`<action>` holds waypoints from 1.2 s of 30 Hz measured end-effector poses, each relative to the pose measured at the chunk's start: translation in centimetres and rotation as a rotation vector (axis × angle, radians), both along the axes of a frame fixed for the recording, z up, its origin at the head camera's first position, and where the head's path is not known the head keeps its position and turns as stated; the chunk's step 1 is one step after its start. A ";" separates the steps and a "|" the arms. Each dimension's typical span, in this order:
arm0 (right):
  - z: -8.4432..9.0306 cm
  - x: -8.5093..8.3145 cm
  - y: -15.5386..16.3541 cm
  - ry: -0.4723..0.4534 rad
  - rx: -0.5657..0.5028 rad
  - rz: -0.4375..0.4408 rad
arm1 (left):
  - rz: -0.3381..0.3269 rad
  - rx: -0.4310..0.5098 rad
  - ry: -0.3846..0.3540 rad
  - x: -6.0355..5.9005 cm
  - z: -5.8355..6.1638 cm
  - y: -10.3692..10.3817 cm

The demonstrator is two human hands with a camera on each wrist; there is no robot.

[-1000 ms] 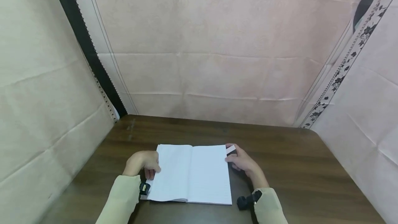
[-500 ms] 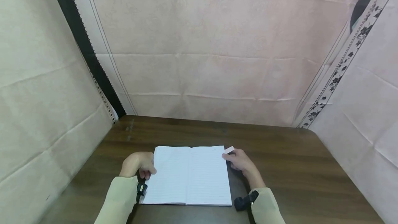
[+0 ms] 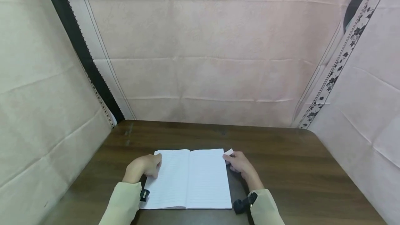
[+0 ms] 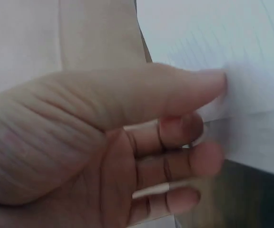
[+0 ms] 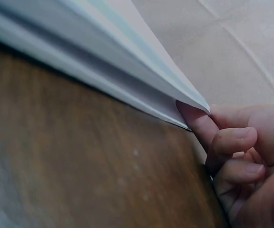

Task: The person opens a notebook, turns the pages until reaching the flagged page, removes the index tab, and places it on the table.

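An open notebook [image 3: 204, 180] with white lined pages lies in front of me at the near side of the table in the head view. At its left edge, my left hand [image 3: 145, 167] holds the pages, thumb on top and the other fingers curled; the left wrist view is blurred at the thumb tip. Near the upper right corner, my right hand [image 3: 242, 166] pinches the right-hand pages [image 5: 141, 61]. In the right wrist view its index finger reaches into the gap between the raised pages and those below. A small white flap [image 3: 229, 152] shows beside this hand.
The brown wooden table [image 3: 275, 155] extends behind and to both sides of the notebook. A grey surface [image 3: 193, 217] shows along the near side. Pale cloth walls [image 3: 200, 44] hang at the back, left and right.
The head view has shifted slightly. My left hand has changed its hold, its fingers moving up along the left edge. My right hand still holds the upper right edge.
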State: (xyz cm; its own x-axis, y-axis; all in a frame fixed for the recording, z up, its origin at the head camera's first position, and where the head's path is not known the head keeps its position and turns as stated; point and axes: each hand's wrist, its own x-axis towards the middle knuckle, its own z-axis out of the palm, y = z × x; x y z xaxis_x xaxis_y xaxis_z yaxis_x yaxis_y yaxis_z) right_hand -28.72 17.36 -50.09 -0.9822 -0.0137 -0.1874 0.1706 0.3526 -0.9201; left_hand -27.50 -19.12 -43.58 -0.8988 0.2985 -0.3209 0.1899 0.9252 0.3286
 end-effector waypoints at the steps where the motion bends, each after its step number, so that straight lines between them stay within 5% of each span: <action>1: 0.0 0.0 0.1 0.000 0.002 0.000 | -0.023 0.014 0.016 0.0 0.0 0.3; 9: 0.2 -0.1 0.4 0.004 -0.020 0.004 | -0.225 0.154 0.061 -0.1 0.7 3.2; 20: 0.0 -0.2 0.2 0.007 -0.031 0.020 | -0.352 0.106 0.047 -0.3 0.6 7.9; 31: 0.2 -0.4 0.4 -0.033 -0.083 0.033 | -0.344 -0.085 0.043 1.1 0.7 14.5; 36: 0.5 -0.3 0.7 -0.044 -0.114 0.049 | -0.370 -0.082 0.102 1.3 0.4 17.3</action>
